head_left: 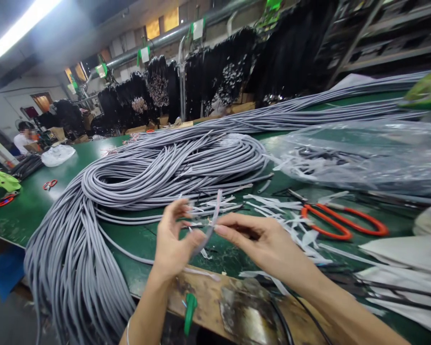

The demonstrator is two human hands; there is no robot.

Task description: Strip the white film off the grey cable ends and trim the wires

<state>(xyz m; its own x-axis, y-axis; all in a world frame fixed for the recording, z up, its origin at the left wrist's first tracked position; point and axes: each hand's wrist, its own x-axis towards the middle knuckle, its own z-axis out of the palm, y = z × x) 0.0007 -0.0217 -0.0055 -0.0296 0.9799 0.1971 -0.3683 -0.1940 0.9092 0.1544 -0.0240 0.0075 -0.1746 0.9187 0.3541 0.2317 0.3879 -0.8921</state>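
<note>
A single grey cable [210,234] rises between my hands, its pinkish end pointing up and away. My right hand [260,239] pinches it between thumb and index finger, just below that end. Lower down, the same cable passes behind the thumb of my left hand [175,239], which closes loosely about it. The left index finger is raised and blurred, and the lower left fingers are hidden. Behind both hands lies a large looped bundle of grey cables [165,167], with many strands hanging over the table's front edge.
Orange-handled scissors [330,223] lie at right among white strips [280,206]. A clear plastic bag [362,153] sits behind them. White cloth [409,268] is at far right. A wooden board [197,287] with a green clamp [190,311] borders the green table [68,179]. Another person [23,139] is far left.
</note>
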